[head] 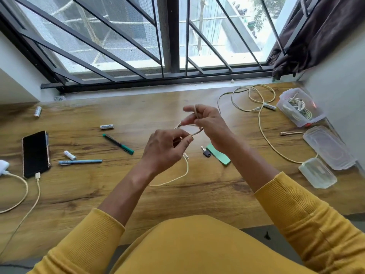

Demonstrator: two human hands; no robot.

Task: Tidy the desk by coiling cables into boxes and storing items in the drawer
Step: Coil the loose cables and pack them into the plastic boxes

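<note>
The left hand [167, 147] pinched one end of a short pale cable [185, 171] between thumb & fingers. The right hand [207, 123] gripped the same cable higher up, w/ a loop wound round its fingers. The rest of the cable hung down and curled on the wooden desk [177, 198] under the hands. The picture was a bit blurry there, so the loop count was hard to tell.

Just right of the hands lay a key [205, 152] beside a green strip [219, 155]. Left of them lay a green pen [118, 144], a blue pen [80, 162], some batteries [106, 126] and a black phone [35, 154].

Far right, a long cable [262, 123] lay loose near a clear box [300, 110] w/ cords inside. Two lids [329, 148] lay close by.
</note>
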